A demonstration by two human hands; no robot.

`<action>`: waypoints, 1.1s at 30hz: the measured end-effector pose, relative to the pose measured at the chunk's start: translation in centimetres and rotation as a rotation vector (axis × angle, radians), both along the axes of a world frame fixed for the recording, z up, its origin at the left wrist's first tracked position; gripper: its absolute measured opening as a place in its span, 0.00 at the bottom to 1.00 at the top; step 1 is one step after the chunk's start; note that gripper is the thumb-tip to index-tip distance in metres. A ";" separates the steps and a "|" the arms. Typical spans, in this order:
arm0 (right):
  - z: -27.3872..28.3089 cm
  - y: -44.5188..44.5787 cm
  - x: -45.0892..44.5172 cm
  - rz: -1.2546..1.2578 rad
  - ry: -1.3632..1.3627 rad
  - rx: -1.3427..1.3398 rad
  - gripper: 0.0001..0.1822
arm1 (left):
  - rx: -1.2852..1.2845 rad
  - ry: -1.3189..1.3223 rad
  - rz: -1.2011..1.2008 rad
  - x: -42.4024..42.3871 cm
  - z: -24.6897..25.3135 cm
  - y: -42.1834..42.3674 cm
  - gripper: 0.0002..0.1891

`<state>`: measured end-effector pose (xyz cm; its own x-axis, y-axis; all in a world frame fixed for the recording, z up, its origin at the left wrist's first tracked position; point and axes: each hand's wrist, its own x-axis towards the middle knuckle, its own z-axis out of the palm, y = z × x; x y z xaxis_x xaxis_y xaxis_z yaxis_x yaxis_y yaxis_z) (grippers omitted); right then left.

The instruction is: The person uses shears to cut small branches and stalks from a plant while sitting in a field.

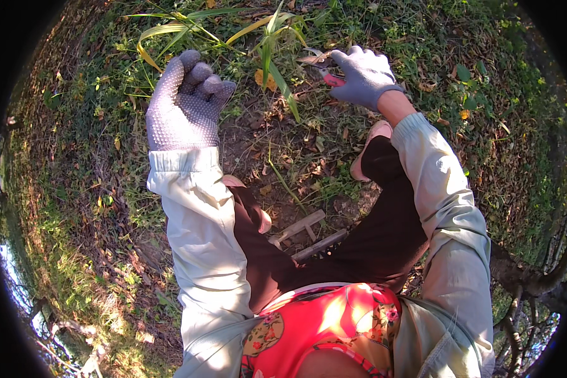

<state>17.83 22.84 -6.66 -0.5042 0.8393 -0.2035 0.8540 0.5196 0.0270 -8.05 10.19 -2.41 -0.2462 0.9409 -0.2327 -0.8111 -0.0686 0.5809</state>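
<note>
My right hand [365, 77], in a grey-purple knit glove, is shut on a pair of pruning shears [333, 78] with a red handle. Their dark metal blades point left, just above the leaf-strewn soil. Out to the left is my left hand [189, 101] in a matching dotted glove. Its fingers are half curled and a little apart, and I see nothing in the palm. Between and beyond the hands grow long grass-like plants; the nearer one [268, 54] has broad green leaves, and the farther one [170, 30] is partly yellowed, close to my left fingertips.
A low wooden stool [302, 227] shows between my legs, partly hidden beneath me. My pink shoes [374, 146] stand apart on bare soil. Low weeds and dry leaves [94, 203] cover the ground around. Bare woody branches [524, 279] lie at the right rear.
</note>
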 end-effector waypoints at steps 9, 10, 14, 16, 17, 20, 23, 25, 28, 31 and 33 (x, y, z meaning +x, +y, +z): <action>-2.5 1.3 -1.6 0.072 0.098 -0.121 0.34 | 0.059 -0.003 -0.078 -0.4 -0.6 0.1 0.12; -2.6 1.6 -1.9 0.081 0.083 -0.164 0.34 | 0.050 0.006 -0.064 -0.4 -0.5 0.0 0.12; -2.9 1.8 -1.9 0.069 0.115 -0.202 0.34 | 0.035 -0.010 -0.062 -0.7 -1.0 0.2 0.12; -1.4 1.0 -1.9 0.040 0.113 -0.108 0.35 | 0.033 -0.020 -0.051 -0.9 -1.0 0.0 0.12; -0.6 0.8 -1.9 0.027 0.112 -0.062 0.35 | 0.029 -0.016 -0.031 -0.7 -0.7 -0.2 0.12; -0.3 1.8 -0.9 -0.031 0.007 0.028 0.28 | 0.033 -0.013 -0.017 -0.6 -0.3 -0.4 0.13; -0.5 2.9 0.3 -0.111 -0.089 0.016 0.29 | 0.031 -0.003 -0.025 -0.6 -0.5 -0.2 0.13; -1.0 3.3 0.7 -0.113 -0.119 -0.027 0.30 | 0.024 0.016 -0.019 -0.7 -0.3 -0.3 0.13; -2.6 3.3 0.5 -0.059 -0.082 -0.144 0.38 | 0.010 0.026 -0.012 -0.8 -0.3 -0.4 0.13; -3.5 2.8 -0.4 -0.003 -0.058 -0.175 0.42 | 0.003 0.013 -0.016 -0.7 -0.2 -0.2 0.13; -4.1 2.9 -1.1 -0.010 -0.044 -0.198 0.42 | 0.013 0.011 -0.030 -0.6 -0.4 0.0 0.13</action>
<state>16.72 25.71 -10.79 -0.4828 0.7855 -0.3871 0.8594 0.5099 -0.0374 -8.60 10.15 -2.80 -0.2204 0.9508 -0.2175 -0.8065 -0.0523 0.5889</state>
